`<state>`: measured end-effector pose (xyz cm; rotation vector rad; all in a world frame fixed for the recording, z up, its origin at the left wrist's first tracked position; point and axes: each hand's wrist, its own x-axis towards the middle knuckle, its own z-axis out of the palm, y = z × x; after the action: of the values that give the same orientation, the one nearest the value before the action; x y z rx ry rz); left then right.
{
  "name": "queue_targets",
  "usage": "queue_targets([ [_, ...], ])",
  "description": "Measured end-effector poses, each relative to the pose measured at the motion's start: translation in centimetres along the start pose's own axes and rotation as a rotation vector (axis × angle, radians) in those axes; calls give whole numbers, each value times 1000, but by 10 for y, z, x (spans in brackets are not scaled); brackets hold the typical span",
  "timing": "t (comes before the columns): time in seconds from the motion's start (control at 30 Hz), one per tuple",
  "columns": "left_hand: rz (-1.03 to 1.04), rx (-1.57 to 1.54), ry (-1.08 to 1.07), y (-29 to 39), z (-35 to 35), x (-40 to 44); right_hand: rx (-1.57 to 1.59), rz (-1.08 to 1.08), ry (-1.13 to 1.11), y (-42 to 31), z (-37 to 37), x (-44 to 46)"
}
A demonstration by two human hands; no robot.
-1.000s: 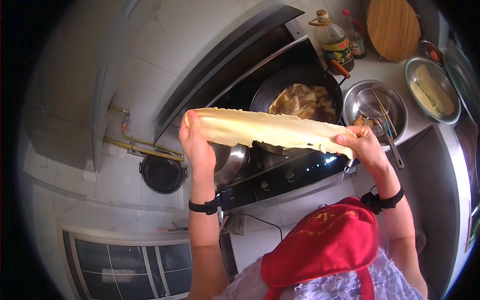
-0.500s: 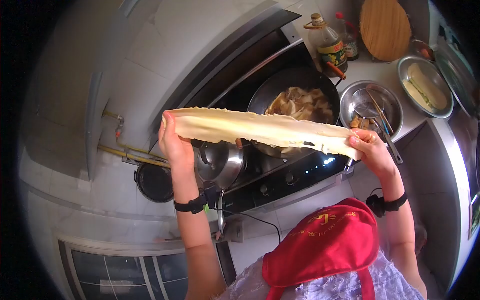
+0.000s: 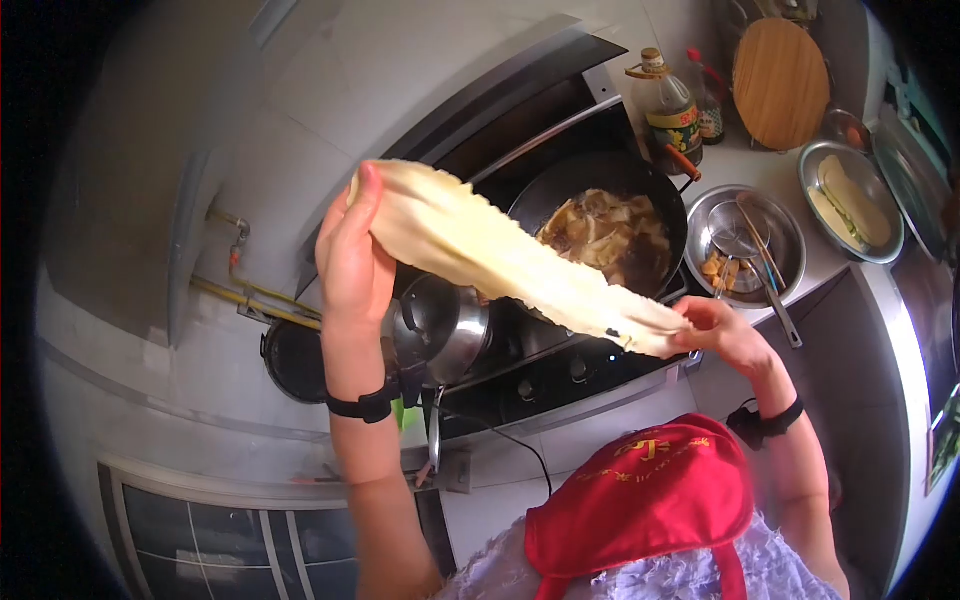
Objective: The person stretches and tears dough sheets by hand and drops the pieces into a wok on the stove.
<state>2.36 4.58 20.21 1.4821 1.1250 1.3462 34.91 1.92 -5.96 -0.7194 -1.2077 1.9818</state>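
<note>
A long, wide strip of pale dough point(image 3: 520, 260) with ragged edges is stretched between my two hands in the air. My left hand point(image 3: 355, 250) is closed on its upper left end, thumb on top. The lower right end is pinched in the fingers of my right hand point(image 3: 722, 335). Small holes show in the strip near that end. Behind it, a black wok point(image 3: 530, 195) stands on the stove, with wide noodle pieces point(image 3: 605, 235) in brown broth inside. The strip slants above the stove, partly covering the wok's near side.
A lidded steel pan point(image 3: 455, 330) sits left of the wok. To the right are a steel bowl point(image 3: 795, 235) with utensils and brown chunks, and a dish point(image 3: 890, 225) of flat dough pieces. An oil bottle point(image 3: 672, 115) and a round wooden board point(image 3: 780, 85) stand behind.
My left hand has risen and my right hand has come lower and nearer, so the dough strip has gone from almost level to a steep slant. The camera view has shifted slightly.
</note>
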Motion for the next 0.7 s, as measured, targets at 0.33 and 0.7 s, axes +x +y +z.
queue_targets([
  [0.33, -66, 51, -290, 41, 52, -7, -561, -256, -263, -76, 56, 52],
  [0.7, 151, 242, -303, 27, 40, 16, -111, -190, -316, -137, 125, 73],
])
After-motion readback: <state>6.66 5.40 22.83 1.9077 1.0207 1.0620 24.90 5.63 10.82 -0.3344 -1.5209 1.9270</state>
